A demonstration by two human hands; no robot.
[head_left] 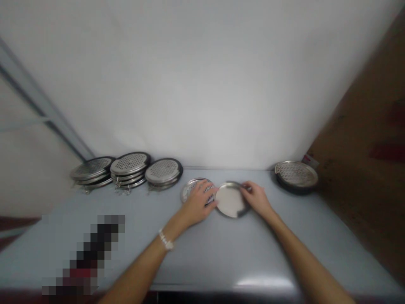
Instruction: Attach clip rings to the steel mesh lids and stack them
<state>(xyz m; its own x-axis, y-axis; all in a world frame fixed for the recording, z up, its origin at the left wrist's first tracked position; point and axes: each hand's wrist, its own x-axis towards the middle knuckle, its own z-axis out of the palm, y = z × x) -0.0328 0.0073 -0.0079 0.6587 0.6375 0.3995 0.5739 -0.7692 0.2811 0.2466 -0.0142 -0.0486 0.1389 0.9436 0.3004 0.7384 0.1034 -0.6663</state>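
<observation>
My left hand lies over a perforated round metal plate with a shiny rim, its fingers spread across the top. Its thumb and fingertips reach close to the left edge of a shallow round metal dish; whether they touch it is blurred. That dish has a plain pale inside and a dark band along part of its rim. My right hand pinches the dish's upper right rim between thumb and fingers. Both pieces are at the middle of the grey table, side by side.
Three stacks of perforated round plates with dark rims stand at the back left: a left stack, a middle stack and a right stack. Another stack sits at the back right. A white wall rises behind; a brown surface borders the right.
</observation>
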